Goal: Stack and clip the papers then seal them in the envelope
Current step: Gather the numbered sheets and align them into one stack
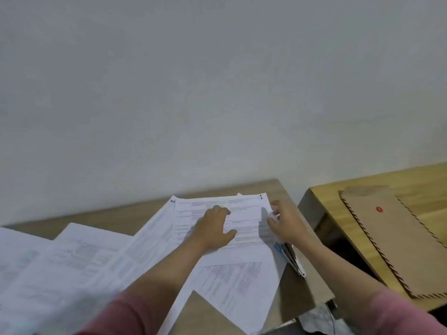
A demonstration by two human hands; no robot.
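Several printed white papers lie spread across the grey-brown table (285, 189). The top sheet (244, 213), marked "1" at its far right corner, lies at the table's far right. My left hand (212, 228) presses flat on this sheet with fingers spread. My right hand (284, 223) pinches the sheet's right edge between thumb and fingers. A stapler (291, 258) with a blue part lies just below my right hand, partly under it. A brown envelope (396, 240) with a red dot and a striped border lies on the wooden table (430, 180) at the right.
More sheets (72, 267) overlap to the left and toward the near edge (237, 286). A dark gap (338, 247) separates the two tables. A plain wall fills the upper part of the view. Crumpled white material (321, 320) lies low in the gap.
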